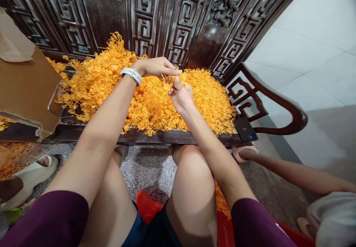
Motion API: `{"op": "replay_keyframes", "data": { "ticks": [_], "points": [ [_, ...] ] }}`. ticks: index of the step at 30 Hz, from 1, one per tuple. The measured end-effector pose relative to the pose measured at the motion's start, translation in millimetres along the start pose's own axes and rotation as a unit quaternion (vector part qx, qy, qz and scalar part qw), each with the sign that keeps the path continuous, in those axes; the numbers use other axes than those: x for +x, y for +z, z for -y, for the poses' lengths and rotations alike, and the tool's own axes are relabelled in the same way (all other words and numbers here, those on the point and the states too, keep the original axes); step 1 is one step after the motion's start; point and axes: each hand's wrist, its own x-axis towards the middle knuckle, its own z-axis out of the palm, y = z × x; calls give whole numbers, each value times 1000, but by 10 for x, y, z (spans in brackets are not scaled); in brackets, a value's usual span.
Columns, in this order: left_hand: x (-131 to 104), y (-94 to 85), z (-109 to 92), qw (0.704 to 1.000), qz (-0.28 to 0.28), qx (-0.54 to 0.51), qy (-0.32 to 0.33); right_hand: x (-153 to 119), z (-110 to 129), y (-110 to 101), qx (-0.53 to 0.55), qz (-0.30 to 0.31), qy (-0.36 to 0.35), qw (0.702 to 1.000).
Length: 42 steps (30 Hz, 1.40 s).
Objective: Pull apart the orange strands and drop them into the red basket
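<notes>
A large heap of small curly orange pieces [155, 106], seemingly plastic, is spread over a dark wooden bench seat. Above it my two hands meet, fingertips almost touching. My left hand [158, 67], with a white watch on its wrist, comes in from the left with its fingers pointing right and bent together around an orange piece; its lower fingers are partly hidden. From below, my right hand [182, 96] is closed palm up, thumb and fingertips pinching at the same small orange piece. The exact shape of the held piece is too small to make out.
The carved dark bench back [150, 21] rises behind the heap. A brown cardboard box [30, 87] stands at left. A black phone [246, 129] lies by the curved armrest [294, 117]. Other people's feet and limbs show at both sides; more orange pieces lie on the floor.
</notes>
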Motion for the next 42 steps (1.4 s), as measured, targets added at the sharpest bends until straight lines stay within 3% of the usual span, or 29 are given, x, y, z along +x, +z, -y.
{"op": "replay_keyframes", "data": {
  "ticks": [8,15,20,30,35,42],
  "points": [
    [8,-6,-26,993,45,-24,-108,-2,-76,-20,-116,7,-21,993],
    [54,7,-86,996,14,18,-85,28,-106,-11,-234,24,-108,966],
    [125,47,-54,998,34,8,-48,27,-128,20,-247,11,-70,966],
    [143,184,24,996,-77,-27,-39,-53,36,63,-140,58,17,988],
    [260,306,85,983,-165,-67,-33,-95,64,119,-135,39,27,990],
    [318,368,-7,975,-202,-78,-45,-33,92,97,-144,60,5,988]
  ]
}}
